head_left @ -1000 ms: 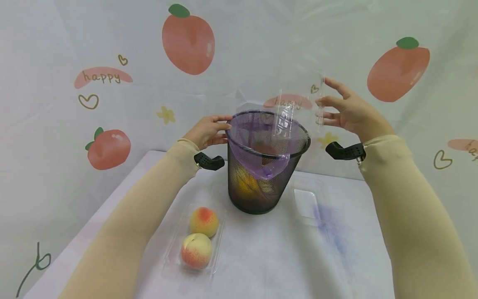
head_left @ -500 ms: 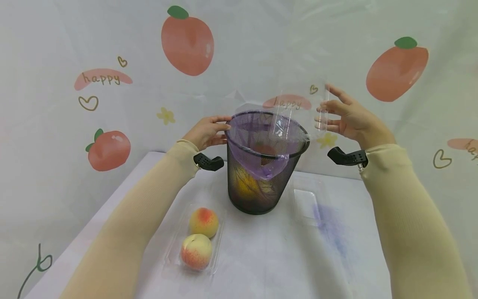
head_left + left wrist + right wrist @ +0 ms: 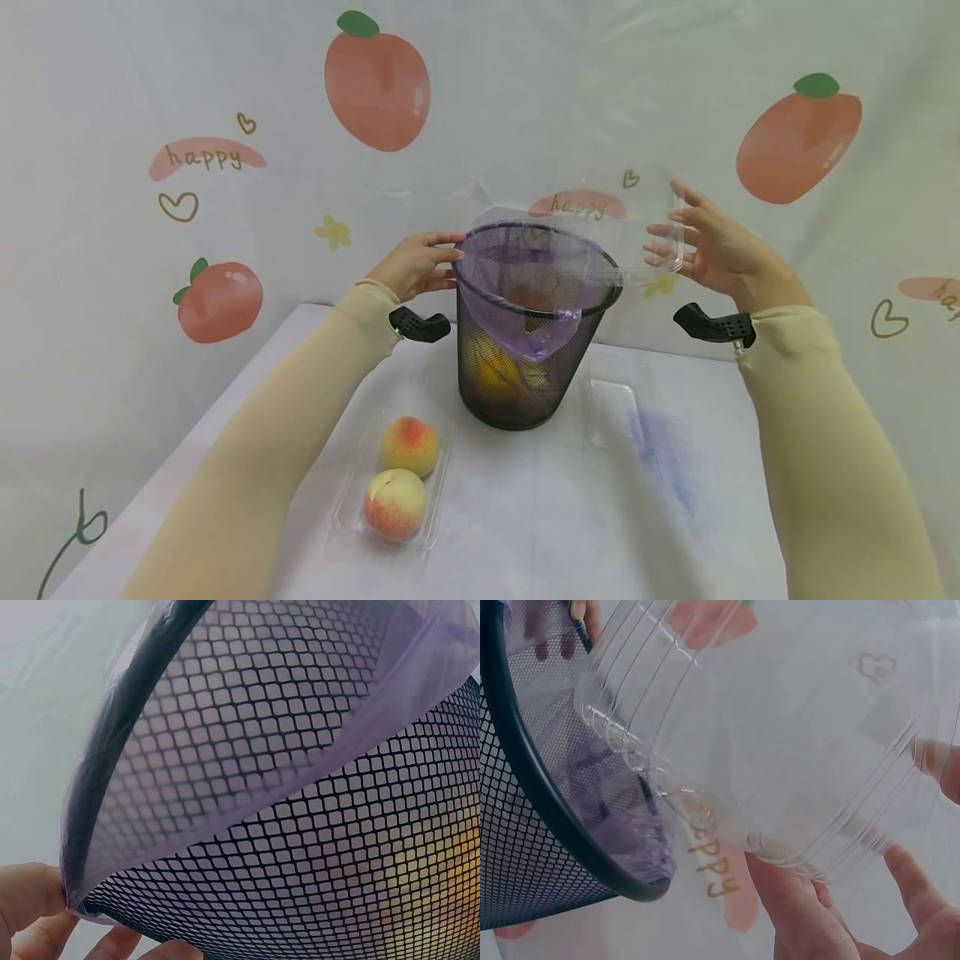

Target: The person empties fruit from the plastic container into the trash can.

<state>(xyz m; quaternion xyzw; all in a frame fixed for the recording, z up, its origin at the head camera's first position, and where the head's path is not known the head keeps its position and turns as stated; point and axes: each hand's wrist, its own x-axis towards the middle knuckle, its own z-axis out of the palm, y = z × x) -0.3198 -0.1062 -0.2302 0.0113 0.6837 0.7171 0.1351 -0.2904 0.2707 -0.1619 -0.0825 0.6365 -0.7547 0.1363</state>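
Note:
A black mesh wastebasket [image 3: 517,404], lined with a purple plastic bag [image 3: 528,337], stands tilted to the right in the head view. My left hand [image 3: 416,265] pinches its left rim, thumb on one side and fingers on the other. At the right, my right hand [image 3: 716,246] grips a clear plastic container [image 3: 742,742] by its end, the fingers spread round it. The container's near end is above the wastebasket's right rim. Through the mesh show a yellow thing [image 3: 497,373] and a reddish one [image 3: 531,298], both blurred.
Front left on the white table [image 3: 540,517], a clear tray [image 3: 348,508] bears two peaches [image 3: 395,504]. Another clear plastic tray [image 3: 611,408] lies right of the wastebasket, near a purple smudge [image 3: 667,462]. A printed cloth [image 3: 480,100] hangs behind.
My right hand has moved right and slightly down with the clear container, which has turned a little. The left hand and the wastebasket have stayed in place.

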